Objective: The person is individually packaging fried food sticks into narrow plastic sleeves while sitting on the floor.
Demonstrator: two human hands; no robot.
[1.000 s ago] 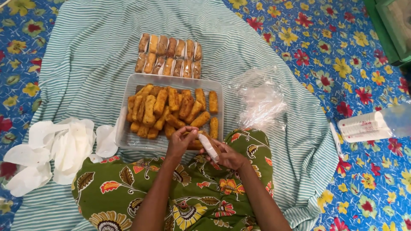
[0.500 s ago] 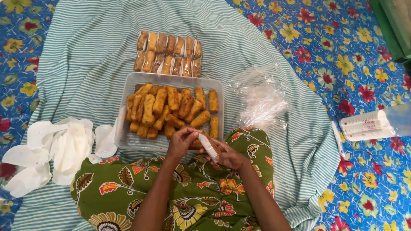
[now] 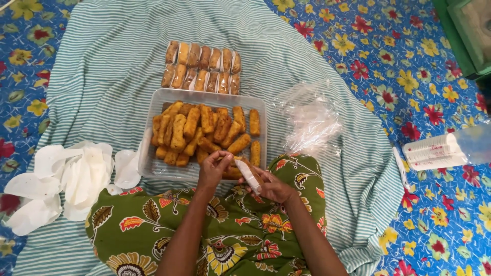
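Sitting on the floor, a person in green leaf-patterned cloth (image 3: 204, 235) works over the lap, both hands meeting just below the near edge of a clear rectangular plastic tray (image 3: 153, 163) of golden-brown fried sticks (image 3: 204, 130)

Right hand (image 3: 271, 188) is closed around a small white paper-wrapped stick (image 3: 249, 175), which lies tilted across its fingers, upper end toward the tray. Left hand (image 3: 215, 168) pinches that upper end with curled fingertips, a narrow grip; whether it also touches a fried stick in the tray behind it I cannot tell

Beyond the tray, touching its far side or just beside it, two rows of already wrapped sticks in clear film (image 3: 202, 66) lie side by side. Right of the tray a loose heap of clear plastic bags (image 3: 309, 120). Left of the tray a scatter of white paper sheets (image 3: 66, 179), one sheet touching the tray's corner. All this rests on a green-and-white striped cloth (image 3: 102, 66) spread over a blue flowered mat (image 3: 399, 61). Well apart on the right, on the mat, a white cylindrical stack lying on its side (image 3: 432, 151)
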